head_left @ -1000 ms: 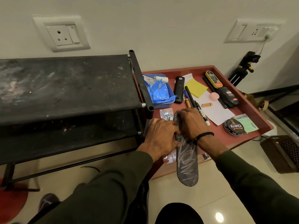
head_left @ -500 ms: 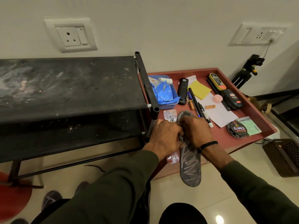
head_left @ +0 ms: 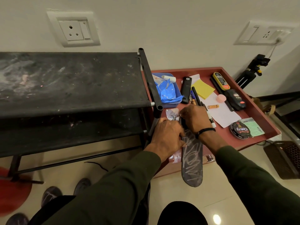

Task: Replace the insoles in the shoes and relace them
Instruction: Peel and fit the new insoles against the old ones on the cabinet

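Both hands meet at the near-left corner of the red table (head_left: 266,122), each w/ a grip on the front part of a dark insole (head_left: 193,161). Left hand (head_left: 167,135) has fingers curled onto the insole's left edge; right hand (head_left: 194,119) is curled over the toe end, black band at the wrist. Insole's front end is bent/rolled up under the right hand; exact finger placement hidden. Rest of the insole, w/ pale scribble marks, hangs off the table's near edge over the floor, heel end toward the person.

Just beyond the hands: small clear packet (head_left: 172,113) w/ metal bits. Farther back on the table: blue tray (head_left: 170,103) w/ blue wrappers, black remote (head_left: 186,90), pens (head_left: 195,96), yellow sticky pad (head_left: 203,89), white paper (head_left: 222,112), orange battery (head_left: 213,106), pink cap (head_left: 221,98), shoe brush & polish bottle (head_left: 230,91), round polish tin (head_left: 239,130) on a green slip.

Left of table: black shoe rack (head_left: 73,82), dusty top. Shoes (head_left: 52,194) on the floor bottom left; loose black lace (head_left: 95,165) on the floor under the rack.
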`<state>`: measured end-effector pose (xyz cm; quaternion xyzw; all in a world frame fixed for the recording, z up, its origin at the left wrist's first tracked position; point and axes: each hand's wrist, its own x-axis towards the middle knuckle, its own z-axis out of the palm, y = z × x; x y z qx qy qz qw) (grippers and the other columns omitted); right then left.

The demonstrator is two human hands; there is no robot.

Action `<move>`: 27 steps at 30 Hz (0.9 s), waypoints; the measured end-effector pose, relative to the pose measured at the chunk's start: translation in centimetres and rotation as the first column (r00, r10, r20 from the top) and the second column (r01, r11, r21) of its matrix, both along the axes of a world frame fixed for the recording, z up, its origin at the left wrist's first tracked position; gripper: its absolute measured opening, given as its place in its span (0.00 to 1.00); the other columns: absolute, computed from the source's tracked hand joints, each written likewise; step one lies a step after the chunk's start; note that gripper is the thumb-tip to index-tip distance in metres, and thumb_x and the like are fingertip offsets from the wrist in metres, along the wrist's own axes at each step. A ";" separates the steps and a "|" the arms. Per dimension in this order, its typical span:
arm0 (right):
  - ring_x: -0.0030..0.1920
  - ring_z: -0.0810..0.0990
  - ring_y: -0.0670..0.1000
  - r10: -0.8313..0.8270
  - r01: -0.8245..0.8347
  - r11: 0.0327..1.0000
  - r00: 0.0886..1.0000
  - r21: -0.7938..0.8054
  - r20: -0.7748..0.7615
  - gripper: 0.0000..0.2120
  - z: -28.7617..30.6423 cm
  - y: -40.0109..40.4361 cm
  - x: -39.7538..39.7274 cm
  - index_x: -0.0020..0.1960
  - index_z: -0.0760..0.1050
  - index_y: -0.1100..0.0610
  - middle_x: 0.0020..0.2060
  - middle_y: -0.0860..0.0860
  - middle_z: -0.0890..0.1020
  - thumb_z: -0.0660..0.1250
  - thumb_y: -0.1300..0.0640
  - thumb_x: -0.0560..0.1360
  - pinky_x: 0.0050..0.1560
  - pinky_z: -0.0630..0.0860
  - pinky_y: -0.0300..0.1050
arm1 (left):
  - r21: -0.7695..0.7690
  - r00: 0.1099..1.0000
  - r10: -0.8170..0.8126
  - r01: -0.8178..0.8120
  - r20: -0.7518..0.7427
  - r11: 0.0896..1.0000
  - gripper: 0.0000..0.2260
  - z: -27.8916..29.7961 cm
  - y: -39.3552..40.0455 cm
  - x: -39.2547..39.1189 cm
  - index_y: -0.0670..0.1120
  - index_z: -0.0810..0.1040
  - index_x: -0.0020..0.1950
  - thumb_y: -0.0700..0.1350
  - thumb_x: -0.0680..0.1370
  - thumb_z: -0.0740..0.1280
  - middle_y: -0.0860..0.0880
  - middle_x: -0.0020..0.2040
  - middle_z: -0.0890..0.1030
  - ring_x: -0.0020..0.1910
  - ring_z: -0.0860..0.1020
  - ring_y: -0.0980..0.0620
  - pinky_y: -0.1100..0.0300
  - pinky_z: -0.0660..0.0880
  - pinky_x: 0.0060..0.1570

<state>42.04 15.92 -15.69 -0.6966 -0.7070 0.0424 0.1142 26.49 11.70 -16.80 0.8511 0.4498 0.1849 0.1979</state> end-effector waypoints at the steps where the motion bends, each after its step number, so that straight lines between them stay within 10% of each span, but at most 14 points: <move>1: 0.42 0.83 0.60 0.059 -0.059 0.998 0.998 0.002 0.002 0.08 0.1 -0.8 -0.1 0.45 0.86 0.59 0.42 0.58 0.85 0.69 0.68 0.71 0.46 0.81 0.54 | -0.002 1.000 0.010 -0.010 -0.001 1.000 0.07 0.0 0.0 0.0 0.55 0.87 0.46 0.55 0.71 0.77 0.58 0.47 0.84 0.50 0.79 0.53 0.52 0.64 0.65; 9: 0.40 0.79 0.54 0.288 -0.287 0.956 0.958 0.060 -0.005 0.08 0.7 -3.4 0.0 0.41 0.84 0.59 0.38 0.53 0.82 0.74 0.70 0.66 0.41 0.74 0.43 | 0.016 0.999 0.023 -0.023 -0.029 1.000 0.08 0.1 -0.1 -0.1 0.55 0.87 0.47 0.57 0.73 0.75 0.57 0.45 0.85 0.51 0.78 0.53 0.52 0.65 0.66; 27: 0.46 0.81 0.58 -0.054 0.057 0.998 0.996 -0.040 0.067 0.07 0.9 -1.0 3.7 0.54 0.83 0.60 0.46 0.58 0.82 0.69 0.62 0.78 0.49 0.80 0.52 | -0.024 0.996 -0.010 0.008 -0.093 1.000 0.12 1.4 -0.4 -0.2 0.54 0.86 0.53 0.58 0.74 0.74 0.56 0.50 0.85 0.54 0.77 0.52 0.52 0.64 0.66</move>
